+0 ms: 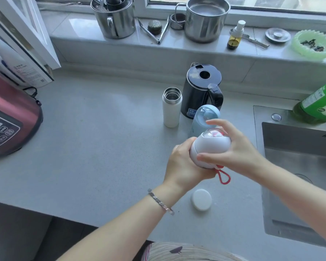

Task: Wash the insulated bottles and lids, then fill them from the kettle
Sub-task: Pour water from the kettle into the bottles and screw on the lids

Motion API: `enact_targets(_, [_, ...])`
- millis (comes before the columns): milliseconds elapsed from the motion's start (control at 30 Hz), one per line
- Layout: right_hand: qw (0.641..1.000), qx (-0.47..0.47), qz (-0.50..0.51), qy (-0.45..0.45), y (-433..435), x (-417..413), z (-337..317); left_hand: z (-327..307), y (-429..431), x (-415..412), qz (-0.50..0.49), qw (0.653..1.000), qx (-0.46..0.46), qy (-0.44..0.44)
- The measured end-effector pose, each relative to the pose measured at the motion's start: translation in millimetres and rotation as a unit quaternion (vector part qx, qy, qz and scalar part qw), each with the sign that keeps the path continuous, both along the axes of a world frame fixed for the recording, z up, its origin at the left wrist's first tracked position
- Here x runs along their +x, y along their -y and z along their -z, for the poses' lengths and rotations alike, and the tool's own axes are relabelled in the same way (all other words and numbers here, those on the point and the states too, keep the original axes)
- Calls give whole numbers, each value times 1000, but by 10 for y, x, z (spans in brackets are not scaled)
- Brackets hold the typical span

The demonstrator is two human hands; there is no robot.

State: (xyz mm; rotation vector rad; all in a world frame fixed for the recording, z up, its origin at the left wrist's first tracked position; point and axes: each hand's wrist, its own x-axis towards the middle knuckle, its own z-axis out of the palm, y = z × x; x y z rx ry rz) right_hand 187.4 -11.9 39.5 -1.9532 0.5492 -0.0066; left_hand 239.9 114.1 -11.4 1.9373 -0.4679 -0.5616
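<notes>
A white round-topped insulated bottle [209,149] with a red cord loop is held above the counter. My left hand [183,164] grips its body from below, and my right hand [233,149] curls round its domed lid. Behind them stands a light blue bottle [203,117] with its lid on. A tall white bottle [171,108] stands open, its steel mouth showing. The black electric kettle [201,89] sits just behind the blue bottle. A loose white lid [201,199] lies on the counter near the front edge.
A steel sink [297,166] lies to the right, with a green detergent bottle [318,104] at its far corner. A red rice cooker [9,117] stands at the left. Steel pots, tongs, a spray bottle and a green bowl line the window sill.
</notes>
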Motion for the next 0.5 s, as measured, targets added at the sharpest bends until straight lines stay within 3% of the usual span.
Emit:
enact_targets(133, [994, 27, 8, 104, -45, 16, -94, -89, -13, -24, 20, 999, -30, -19])
enact_targets(200, [990, 78, -33, 112, 55, -19, -217, -133, -114, 123, 117, 989, -52, -71])
enact_targets(333, [967, 103, -181, 145, 149, -42, -443, -215, -211, 364, 314, 931, -90, -162])
enact_targets(433, [964, 123, -192, 136, 155, -24, -409, -192, -138, 220, 280, 937, -99, -182])
enact_targets(500, [974, 138, -129, 125, 121, -66, -310, -94, -113, 103, 219, 957, -80, -175])
